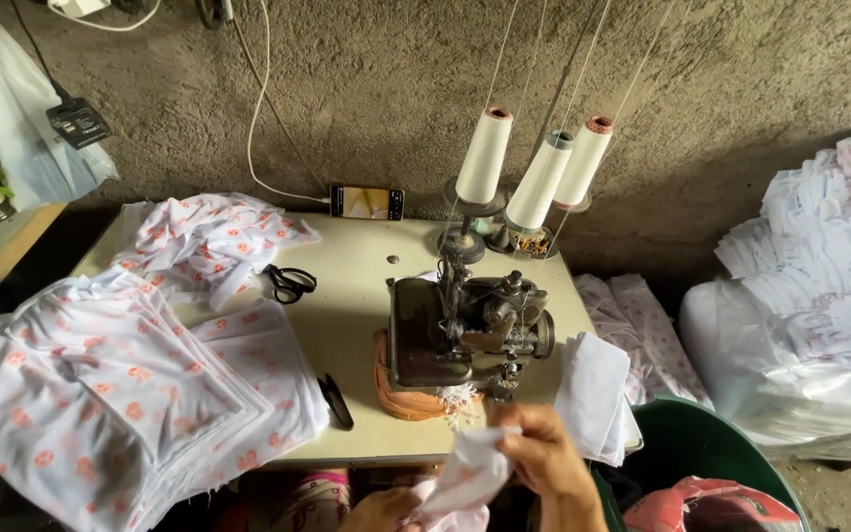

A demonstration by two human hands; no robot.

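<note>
Cloth piece: a small white piece of fabric [467, 471] sits at the near edge of the sewing table [357, 296], just in front of the overlock machine, held between both hands.
Right hand: the right hand [544, 455] has its fingers curled closed, pinching the upper edge of the cloth piece just near the machine's front.
Left hand: the left hand [383, 510] is low at the near edge of the view, partly cut off; it touches the lower part of the cloth piece, but how far its fingers are closed cannot be told.
Machine: a dark overlock machine [467, 333] stands on the table just beyond the hands, on an orange pad [401, 399].
Thread: three white thread cones [536, 169] stand on a rack behind the machine, their threads running upward.
Right of machine: a folded white cloth [593, 394] lies at the table's right edge, with a green tub [701, 443] below it.
Left side: stacks of white fabric with orange print [120, 384] cover the table's left; black scissors [290, 283] lie beside them.
Far edge: a phone [367, 202] leans against the wall.
</note>
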